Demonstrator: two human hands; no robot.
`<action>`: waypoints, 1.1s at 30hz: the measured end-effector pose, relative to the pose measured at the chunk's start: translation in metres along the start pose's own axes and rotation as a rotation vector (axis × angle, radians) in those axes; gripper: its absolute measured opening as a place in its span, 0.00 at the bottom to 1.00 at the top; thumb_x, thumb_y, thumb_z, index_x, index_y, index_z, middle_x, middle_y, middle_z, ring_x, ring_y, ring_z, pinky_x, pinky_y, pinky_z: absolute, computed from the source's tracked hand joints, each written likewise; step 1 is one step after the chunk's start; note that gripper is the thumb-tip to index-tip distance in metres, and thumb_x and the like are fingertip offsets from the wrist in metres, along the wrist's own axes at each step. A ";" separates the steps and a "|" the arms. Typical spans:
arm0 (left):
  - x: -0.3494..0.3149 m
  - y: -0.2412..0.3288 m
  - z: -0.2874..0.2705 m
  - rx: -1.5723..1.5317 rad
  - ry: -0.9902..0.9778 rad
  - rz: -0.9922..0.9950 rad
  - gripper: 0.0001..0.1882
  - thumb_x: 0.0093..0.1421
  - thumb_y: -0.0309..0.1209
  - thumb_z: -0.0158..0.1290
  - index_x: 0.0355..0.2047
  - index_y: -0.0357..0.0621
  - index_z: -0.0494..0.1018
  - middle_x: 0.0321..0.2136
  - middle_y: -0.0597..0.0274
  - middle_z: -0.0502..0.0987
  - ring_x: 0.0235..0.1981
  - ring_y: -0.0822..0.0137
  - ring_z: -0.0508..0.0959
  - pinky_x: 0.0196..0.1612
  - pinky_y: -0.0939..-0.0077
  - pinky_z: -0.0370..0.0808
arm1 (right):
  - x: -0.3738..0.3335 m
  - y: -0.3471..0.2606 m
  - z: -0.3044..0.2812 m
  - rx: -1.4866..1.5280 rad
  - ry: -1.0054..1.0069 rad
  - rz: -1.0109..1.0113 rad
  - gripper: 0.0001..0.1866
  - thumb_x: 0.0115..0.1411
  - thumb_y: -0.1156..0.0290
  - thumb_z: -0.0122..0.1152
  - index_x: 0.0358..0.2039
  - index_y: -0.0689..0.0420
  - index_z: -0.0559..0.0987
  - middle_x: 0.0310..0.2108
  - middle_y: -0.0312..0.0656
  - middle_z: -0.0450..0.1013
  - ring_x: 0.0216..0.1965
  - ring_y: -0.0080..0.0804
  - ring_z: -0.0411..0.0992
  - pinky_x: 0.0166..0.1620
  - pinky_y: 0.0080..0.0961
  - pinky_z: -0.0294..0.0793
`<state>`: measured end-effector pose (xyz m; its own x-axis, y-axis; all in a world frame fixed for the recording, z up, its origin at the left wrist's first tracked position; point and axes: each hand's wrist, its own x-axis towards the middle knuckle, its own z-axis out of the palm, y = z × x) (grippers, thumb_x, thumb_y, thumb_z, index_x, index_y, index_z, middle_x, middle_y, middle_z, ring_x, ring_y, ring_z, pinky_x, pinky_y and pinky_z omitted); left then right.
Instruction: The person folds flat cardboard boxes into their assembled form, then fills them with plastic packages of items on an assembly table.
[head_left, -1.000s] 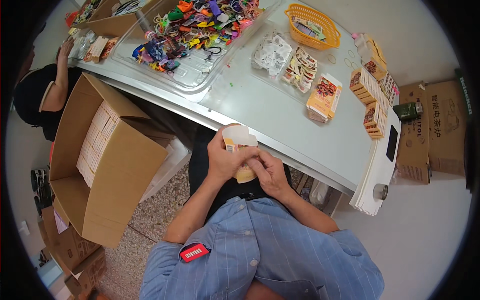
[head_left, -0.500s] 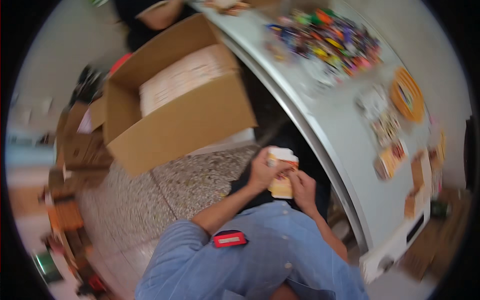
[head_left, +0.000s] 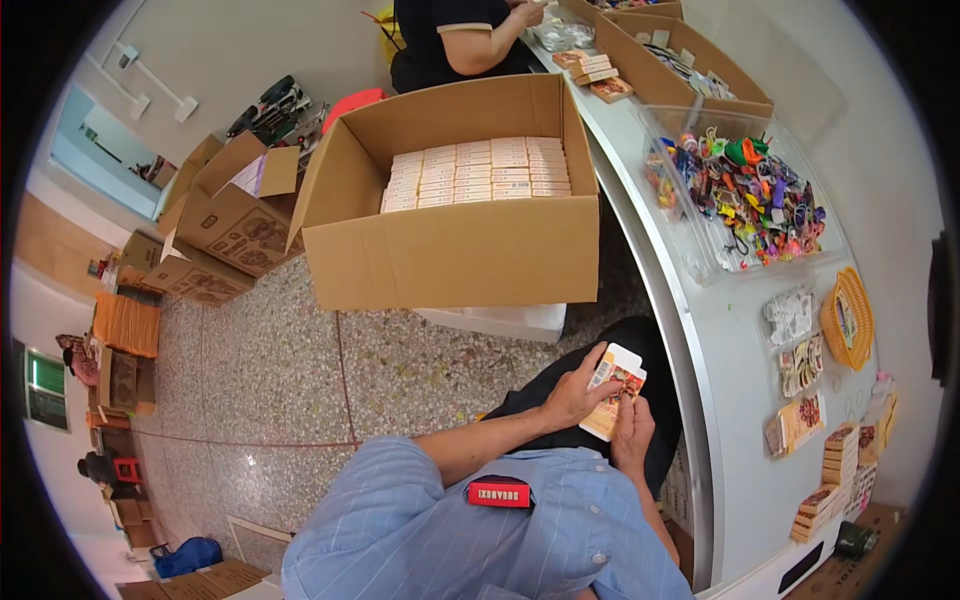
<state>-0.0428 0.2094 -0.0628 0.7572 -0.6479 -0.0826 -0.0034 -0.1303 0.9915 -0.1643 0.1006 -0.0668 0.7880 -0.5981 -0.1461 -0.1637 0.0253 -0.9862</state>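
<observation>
Over my lap I hold a small flat printed carton (head_left: 621,374), yellow and white with a reddish picture and a white flap standing out at its top end. My left hand (head_left: 574,396) grips its left edge, thumb across the printed face. My right hand (head_left: 632,432) is closed on the lower right side, with fingertips near the middle of the face. Whether anything is inside the carton cannot be seen. Beyond my hands stands a large open cardboard box (head_left: 450,255), holding rows of stacked small pale cartons (head_left: 475,172).
Along my right runs a white table (head_left: 725,375). On it are a transparent tub (head_left: 690,235) of colourful small items, an orange basket (head_left: 848,318), filled plastic packs (head_left: 800,365) and stacked small cartons (head_left: 840,455). Another person (head_left: 470,45) sits at the far end. More cardboard boxes (head_left: 235,225) stand left.
The view has turned, so the large box and table sit further right and the picture is sharper. Both hands still hold the carton, now tilted with its top to the right.
</observation>
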 end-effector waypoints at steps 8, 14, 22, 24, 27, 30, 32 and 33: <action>-0.004 0.000 -0.009 -0.007 -0.162 0.065 0.37 0.69 0.32 0.55 0.72 0.40 0.50 0.49 0.49 0.79 0.48 0.69 0.78 0.50 0.73 0.75 | 0.000 -0.012 -0.003 0.102 0.039 -0.070 0.27 0.72 0.73 0.52 0.68 0.64 0.62 0.43 0.40 0.76 0.41 0.20 0.72 0.47 0.19 0.72; -0.015 0.006 -0.027 -0.243 -0.372 -0.028 0.30 0.71 0.27 0.51 0.71 0.42 0.55 0.46 0.56 0.79 0.47 0.73 0.78 0.50 0.75 0.76 | -0.007 -0.011 -0.009 0.189 -0.031 -0.065 0.26 0.69 0.76 0.55 0.66 0.64 0.65 0.47 0.44 0.77 0.45 0.24 0.75 0.49 0.21 0.73; -0.012 0.001 -0.040 -0.179 -0.477 -0.044 0.17 0.69 0.27 0.54 0.57 0.39 0.70 0.44 0.61 0.79 0.45 0.75 0.78 0.50 0.75 0.76 | -0.018 -0.011 -0.016 0.244 -0.064 -0.030 0.14 0.67 0.75 0.60 0.51 0.65 0.75 0.40 0.38 0.76 0.38 0.18 0.73 0.43 0.16 0.73; -0.010 -0.003 -0.037 -0.202 -0.462 -0.061 0.10 0.69 0.28 0.55 0.48 0.39 0.76 0.42 0.63 0.80 0.42 0.76 0.78 0.47 0.78 0.76 | -0.017 -0.004 -0.019 0.223 -0.052 0.038 0.06 0.66 0.76 0.61 0.41 0.64 0.78 0.36 0.36 0.75 0.36 0.16 0.73 0.41 0.15 0.72; -0.011 0.002 -0.031 -0.185 -0.429 -0.012 0.12 0.68 0.32 0.56 0.45 0.36 0.77 0.34 0.65 0.80 0.36 0.78 0.77 0.40 0.80 0.76 | -0.015 0.000 -0.024 0.202 -0.039 -0.100 0.04 0.65 0.77 0.62 0.36 0.65 0.78 0.35 0.36 0.75 0.36 0.16 0.72 0.41 0.14 0.71; -0.009 0.003 -0.027 -0.242 -0.378 0.010 0.11 0.65 0.28 0.59 0.46 0.35 0.77 0.33 0.65 0.80 0.34 0.78 0.78 0.40 0.81 0.77 | -0.019 -0.013 -0.015 0.270 0.025 -0.122 0.07 0.65 0.78 0.61 0.42 0.63 0.77 0.38 0.37 0.75 0.38 0.18 0.72 0.43 0.16 0.71; -0.012 0.013 -0.026 -0.259 -0.326 -0.001 0.16 0.63 0.24 0.60 0.50 0.33 0.75 0.36 0.63 0.81 0.35 0.77 0.79 0.41 0.80 0.78 | -0.022 -0.025 -0.008 0.487 0.083 -0.078 0.15 0.64 0.80 0.60 0.52 0.62 0.74 0.43 0.39 0.76 0.41 0.21 0.74 0.46 0.19 0.74; -0.013 0.019 -0.024 -0.264 -0.339 -0.002 0.16 0.63 0.24 0.60 0.50 0.33 0.75 0.36 0.63 0.81 0.35 0.77 0.79 0.41 0.80 0.78 | -0.021 -0.021 -0.011 0.482 0.096 -0.079 0.15 0.64 0.80 0.60 0.52 0.62 0.74 0.43 0.39 0.76 0.41 0.21 0.74 0.46 0.19 0.74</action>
<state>-0.0368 0.2336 -0.0408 0.4993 -0.8637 -0.0691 0.1986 0.0365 0.9794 -0.1840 0.1039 -0.0417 0.7247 -0.6839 -0.0842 0.2052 0.3309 -0.9211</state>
